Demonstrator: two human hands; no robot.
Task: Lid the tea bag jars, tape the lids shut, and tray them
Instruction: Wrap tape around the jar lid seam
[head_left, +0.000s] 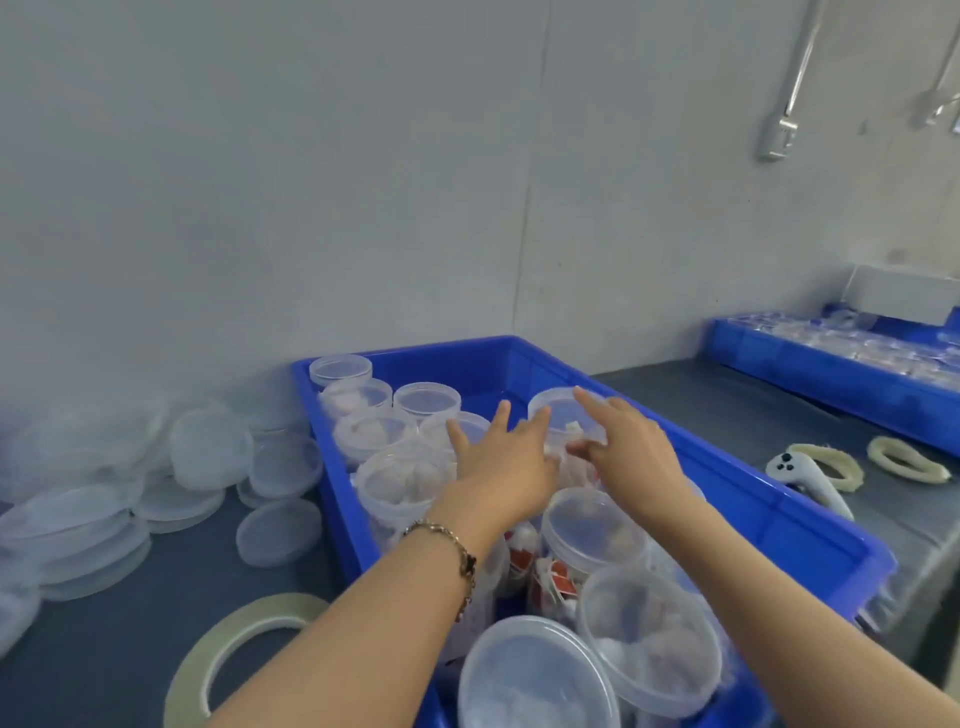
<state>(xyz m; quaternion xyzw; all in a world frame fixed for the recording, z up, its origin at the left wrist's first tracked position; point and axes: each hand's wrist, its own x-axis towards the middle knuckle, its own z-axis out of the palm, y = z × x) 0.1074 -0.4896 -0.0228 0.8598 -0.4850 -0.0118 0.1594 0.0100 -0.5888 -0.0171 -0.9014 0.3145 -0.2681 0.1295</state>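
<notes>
Both hands over blue tray | left hand fingers spread, holding nothing visible | right hand forefinger out on lidded jar, grip unclear, jar part hidden | loose lids heaped left, blurred | tape roll cut off by forearm

My hands cover the jar body in the blue tray; tape roll left of tray cut off at bottom edge, far tray's contents blurred.
</notes>
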